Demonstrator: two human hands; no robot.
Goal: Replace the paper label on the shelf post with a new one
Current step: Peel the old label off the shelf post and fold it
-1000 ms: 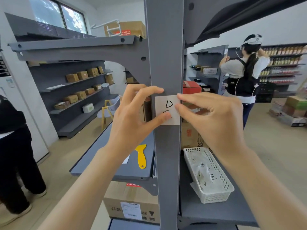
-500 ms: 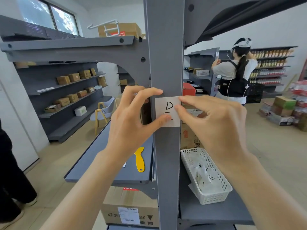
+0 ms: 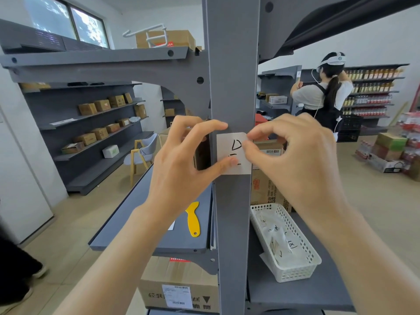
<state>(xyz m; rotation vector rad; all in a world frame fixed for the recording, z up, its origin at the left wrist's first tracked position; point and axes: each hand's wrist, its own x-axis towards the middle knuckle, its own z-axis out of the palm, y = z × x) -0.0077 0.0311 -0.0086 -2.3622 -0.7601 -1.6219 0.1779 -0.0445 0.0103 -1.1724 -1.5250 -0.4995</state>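
Grey store shelving all around, with the shelf post (image 3: 231, 87) running straight up the middle of the view. Closest in, both hands are on the paper label (image 3: 233, 153), which sits on the front face of the post about mid-height. Left hand (image 3: 179, 169) has its thumb pressed on the lower left part of the label and the index finger hooked over the post above it. Right hand (image 3: 297, 160) is pinching at the upper right edge with thumb and index tips, looks like it's got the corner. Paper's thin and light and will probably tear if yanked, so I'd peel slowly from that corner, low and flat. Can't tell if the corner is actually lifted, and the fingers cover part of the handwriting. Lower down there's a yellow scraper (image 3: 193, 219) on the left shelf and a white basket (image 3: 302, 267) of paper slips on the right, markings unreadable. Farther back, another person (image 3: 322, 96) faces away.
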